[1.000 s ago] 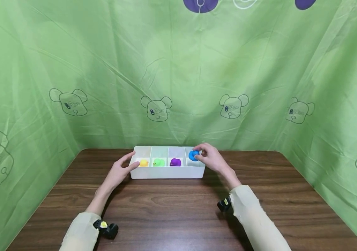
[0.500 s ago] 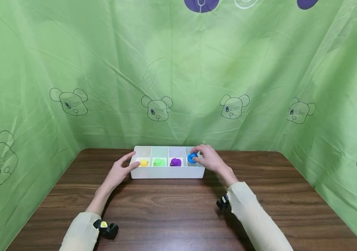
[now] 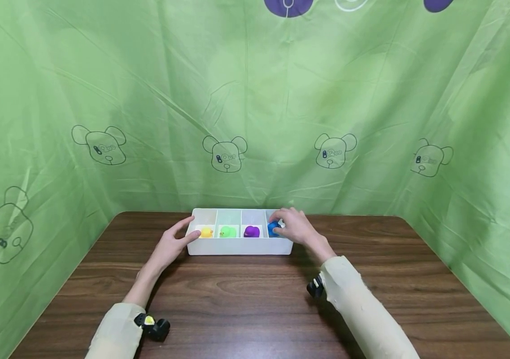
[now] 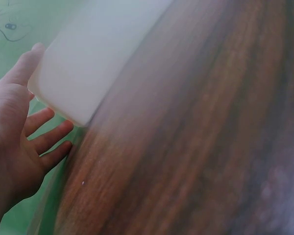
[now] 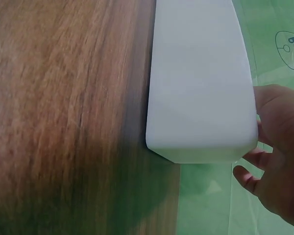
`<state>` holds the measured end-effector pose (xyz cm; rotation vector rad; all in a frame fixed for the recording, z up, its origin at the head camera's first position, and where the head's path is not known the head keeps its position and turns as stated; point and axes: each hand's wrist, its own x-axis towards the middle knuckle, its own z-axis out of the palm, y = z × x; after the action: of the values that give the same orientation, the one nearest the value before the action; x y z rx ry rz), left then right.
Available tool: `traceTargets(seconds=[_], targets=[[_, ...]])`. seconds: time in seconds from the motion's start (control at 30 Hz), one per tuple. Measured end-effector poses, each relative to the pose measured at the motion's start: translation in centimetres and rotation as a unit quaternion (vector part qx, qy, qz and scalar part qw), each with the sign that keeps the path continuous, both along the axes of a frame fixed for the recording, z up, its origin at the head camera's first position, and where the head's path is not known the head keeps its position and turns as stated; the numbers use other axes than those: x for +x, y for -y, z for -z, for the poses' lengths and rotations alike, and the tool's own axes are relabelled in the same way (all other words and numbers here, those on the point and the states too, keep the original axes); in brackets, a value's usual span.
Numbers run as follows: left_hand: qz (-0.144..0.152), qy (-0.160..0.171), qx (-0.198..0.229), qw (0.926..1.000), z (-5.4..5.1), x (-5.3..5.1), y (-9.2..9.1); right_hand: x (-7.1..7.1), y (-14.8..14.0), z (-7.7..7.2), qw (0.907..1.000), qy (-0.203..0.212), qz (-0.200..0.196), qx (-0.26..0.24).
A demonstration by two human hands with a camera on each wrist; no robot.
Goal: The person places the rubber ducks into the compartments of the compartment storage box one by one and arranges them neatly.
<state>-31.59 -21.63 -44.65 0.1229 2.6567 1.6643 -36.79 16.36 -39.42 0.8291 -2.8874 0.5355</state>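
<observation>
A white divided box (image 3: pixel 239 247) stands on the table, its compartments in a row. My right hand (image 3: pixel 297 227) reaches over its right end and pinches a blue toy duck (image 3: pixel 273 228) inside the rightmost compartment. The other compartments hold a yellow toy duck (image 3: pixel 206 232), a green toy duck (image 3: pixel 228 232) and a purple toy duck (image 3: pixel 252 232). At the box's left end my left hand (image 3: pixel 171 243) rests with thumb and index finger spread along the rim. In the right wrist view the box's front wall (image 5: pixel 201 83) hides the blue duck.
The brown wooden table (image 3: pixel 228 304) runs in front of the box and to both sides. A green curtain (image 3: pixel 277 109) with bear drawings hangs close behind the box and at both sides. Small black cameras sit on both wrists, such as the left wrist camera (image 3: pixel 156 329).
My right hand has lowered the blue duck and moved it slightly left, deeper into the rightmost compartment. My left hand and the box have stayed in place.
</observation>
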Motion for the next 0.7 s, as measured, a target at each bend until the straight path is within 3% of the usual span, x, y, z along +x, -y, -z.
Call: traceTargets(seconds=[0.13, 0.33, 0.4, 0.47, 0.7], targets=[[0.001, -0.007, 0.005, 1.0000, 0.2, 0.0, 0.0, 0.0, 0.1, 0.1, 0.9999, 0.007, 0.006, 0.012], [0.005, 0.005, 0.007, 1.0000, -2.8, 1.9, -1.1, 0.0, 0.2, 0.4, 0.9996, 0.002, 0.022, 0.018], [0.006, 0.006, 0.006, 0.9999, -3.4, 2.2, -1.2, 0.0, 0.3, 0.3, 0.9994, 0.000, 0.023, 0.026], [0.007, 0.006, 0.009, 0.9999, -3.0, 2.0, -1.1, 0.0, 0.3, 0.2, 0.9992, 0.000, 0.024, 0.033], [-0.002, -0.001, 0.003, 1.0000, -0.1, 0.2, -0.1, 0.2, 0.4, 0.0, 0.9985, -0.003, 0.031, 0.045]])
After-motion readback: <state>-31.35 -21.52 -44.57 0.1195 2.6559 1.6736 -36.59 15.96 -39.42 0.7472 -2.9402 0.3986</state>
